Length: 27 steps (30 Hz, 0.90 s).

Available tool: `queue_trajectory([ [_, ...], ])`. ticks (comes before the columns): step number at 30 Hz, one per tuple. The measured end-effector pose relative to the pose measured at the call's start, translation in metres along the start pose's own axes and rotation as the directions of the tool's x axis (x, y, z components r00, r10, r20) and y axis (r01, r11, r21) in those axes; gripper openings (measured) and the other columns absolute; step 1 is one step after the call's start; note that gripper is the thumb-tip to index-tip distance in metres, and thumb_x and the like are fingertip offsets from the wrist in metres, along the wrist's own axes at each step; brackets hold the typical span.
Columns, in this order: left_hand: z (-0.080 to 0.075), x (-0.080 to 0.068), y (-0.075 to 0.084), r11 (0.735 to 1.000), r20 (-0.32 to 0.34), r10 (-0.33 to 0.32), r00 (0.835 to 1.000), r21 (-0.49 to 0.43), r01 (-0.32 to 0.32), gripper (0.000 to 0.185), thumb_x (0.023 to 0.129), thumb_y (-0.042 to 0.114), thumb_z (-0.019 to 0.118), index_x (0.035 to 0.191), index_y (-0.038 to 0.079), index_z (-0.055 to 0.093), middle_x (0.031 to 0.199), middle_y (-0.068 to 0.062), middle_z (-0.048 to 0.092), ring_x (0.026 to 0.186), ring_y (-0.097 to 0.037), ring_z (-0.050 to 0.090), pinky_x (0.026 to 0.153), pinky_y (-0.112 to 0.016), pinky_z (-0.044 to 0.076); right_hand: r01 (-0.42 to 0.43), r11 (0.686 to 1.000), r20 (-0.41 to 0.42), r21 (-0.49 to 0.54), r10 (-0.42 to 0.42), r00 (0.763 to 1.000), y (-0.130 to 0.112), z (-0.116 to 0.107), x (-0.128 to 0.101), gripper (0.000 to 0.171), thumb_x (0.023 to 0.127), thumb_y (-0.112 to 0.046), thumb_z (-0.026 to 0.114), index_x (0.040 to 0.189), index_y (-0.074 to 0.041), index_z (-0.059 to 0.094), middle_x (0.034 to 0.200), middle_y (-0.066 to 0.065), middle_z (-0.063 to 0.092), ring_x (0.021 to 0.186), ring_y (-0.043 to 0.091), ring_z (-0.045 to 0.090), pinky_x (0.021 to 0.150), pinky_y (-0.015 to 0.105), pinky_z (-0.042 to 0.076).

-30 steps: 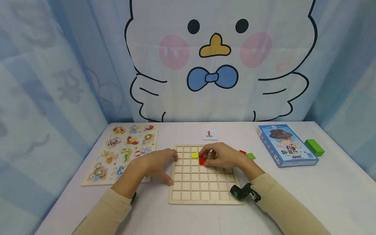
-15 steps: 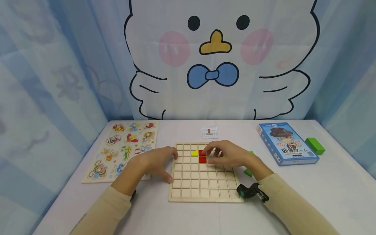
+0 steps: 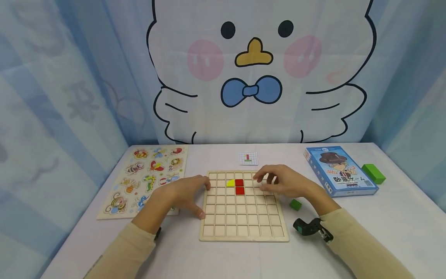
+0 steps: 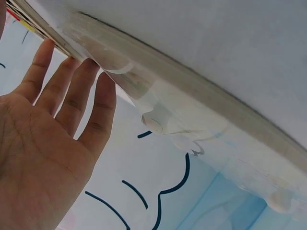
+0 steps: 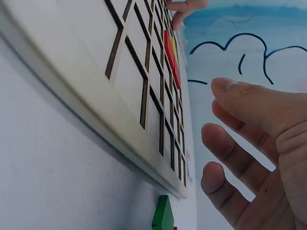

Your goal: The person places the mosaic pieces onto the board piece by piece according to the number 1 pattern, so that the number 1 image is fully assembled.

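In the head view a wooden grid board (image 3: 226, 221) lies flat on the table. In its upper rows sit two red squares (image 3: 239, 190), one above the other, with a yellow piece (image 3: 230, 183) left of the upper one. My left hand (image 3: 179, 195) rests at the board's left edge, fingers and thumb spread along it. Over the board's upper right part is my right hand (image 3: 283, 182), its fingers loosely bent and nothing between them. A green piece (image 3: 295, 204) lies right of the board; the right wrist view shows a green piece (image 5: 163, 214) with a bit of red behind it.
A small pattern card (image 3: 248, 158) lies beyond the board. To the left is a wooden puzzle with insect pictures (image 3: 150, 168), partly behind my left hand. At the right are a blue box (image 3: 338, 174) and a green block (image 3: 373, 173). Curtains enclose the table.
My right hand has let go of the upper red square and moved right, baring both red squares. The green piece by the board's right side has come into view. My left hand stays put.
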State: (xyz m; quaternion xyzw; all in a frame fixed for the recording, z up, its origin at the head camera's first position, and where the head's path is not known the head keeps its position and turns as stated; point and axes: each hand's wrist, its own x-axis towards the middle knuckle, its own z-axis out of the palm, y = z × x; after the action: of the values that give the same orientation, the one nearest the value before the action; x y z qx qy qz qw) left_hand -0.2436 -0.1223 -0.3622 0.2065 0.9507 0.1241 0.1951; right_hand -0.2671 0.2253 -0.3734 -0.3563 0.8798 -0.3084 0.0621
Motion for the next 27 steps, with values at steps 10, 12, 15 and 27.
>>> queue_trajectory([
  [10, 0.000, -0.001, 0.000, 1.000, 0.003, -0.004, 1.000, 0.010, 0.004, 0.074, 0.068, 0.046, 0.095, 0.128, 0.029, 0.054, 0.142, 0.002, 0.055, 0.125, -0.017, 0.054, 0.112, -0.046, 0.043, -0.043, 0.999, -0.044, -0.009, 0.042, 0.998, 0.013, -0.009, -0.015, 0.033, 0.094, -0.015, 0.076, 0.126, -0.012, 0.069, 0.112, 0.003, 0.071, 0.087, 0.015, 0.062, 0.075, 0.030, 0.054],
  [12, -0.001, -0.001, 0.000, 1.000, 0.000, -0.004, 1.000, 0.011, 0.004, 0.074, 0.069, 0.046, 0.095, 0.128, 0.029, 0.054, 0.144, 0.002, 0.054, 0.126, -0.017, 0.054, 0.112, -0.046, 0.043, -0.041, 0.999, -0.058, -0.017, 0.040, 0.998, 0.015, -0.011, -0.017, 0.033, 0.094, -0.013, 0.076, 0.126, -0.012, 0.068, 0.112, 0.003, 0.071, 0.085, 0.015, 0.062, 0.074, 0.029, 0.054],
  [15, -0.002, -0.001, 0.000, 1.000, -0.001, -0.001, 1.000, 0.011, 0.001, 0.075, 0.069, 0.046, 0.095, 0.129, 0.028, 0.054, 0.148, 0.001, 0.053, 0.128, -0.018, 0.053, 0.113, -0.046, 0.042, -0.048, 0.998, -0.083, -0.030, 0.045, 0.996, 0.019, -0.016, -0.021, 0.034, 0.093, -0.013, 0.077, 0.126, -0.011, 0.068, 0.111, 0.001, 0.071, 0.085, 0.014, 0.061, 0.073, 0.029, 0.055],
  [27, -0.001, 0.000, 0.000, 1.000, 0.001, 0.008, 1.000, 0.006, -0.008, 0.076, 0.069, 0.047, 0.095, 0.130, 0.029, 0.053, 0.151, 0.001, 0.050, 0.134, -0.019, 0.051, 0.114, -0.046, 0.041, -0.065, 0.998, -0.109, -0.007, 0.064, 0.992, 0.033, -0.028, -0.036, 0.033, 0.093, -0.009, 0.076, 0.125, -0.008, 0.068, 0.108, 0.006, 0.070, 0.080, 0.012, 0.063, 0.071, 0.030, 0.054],
])
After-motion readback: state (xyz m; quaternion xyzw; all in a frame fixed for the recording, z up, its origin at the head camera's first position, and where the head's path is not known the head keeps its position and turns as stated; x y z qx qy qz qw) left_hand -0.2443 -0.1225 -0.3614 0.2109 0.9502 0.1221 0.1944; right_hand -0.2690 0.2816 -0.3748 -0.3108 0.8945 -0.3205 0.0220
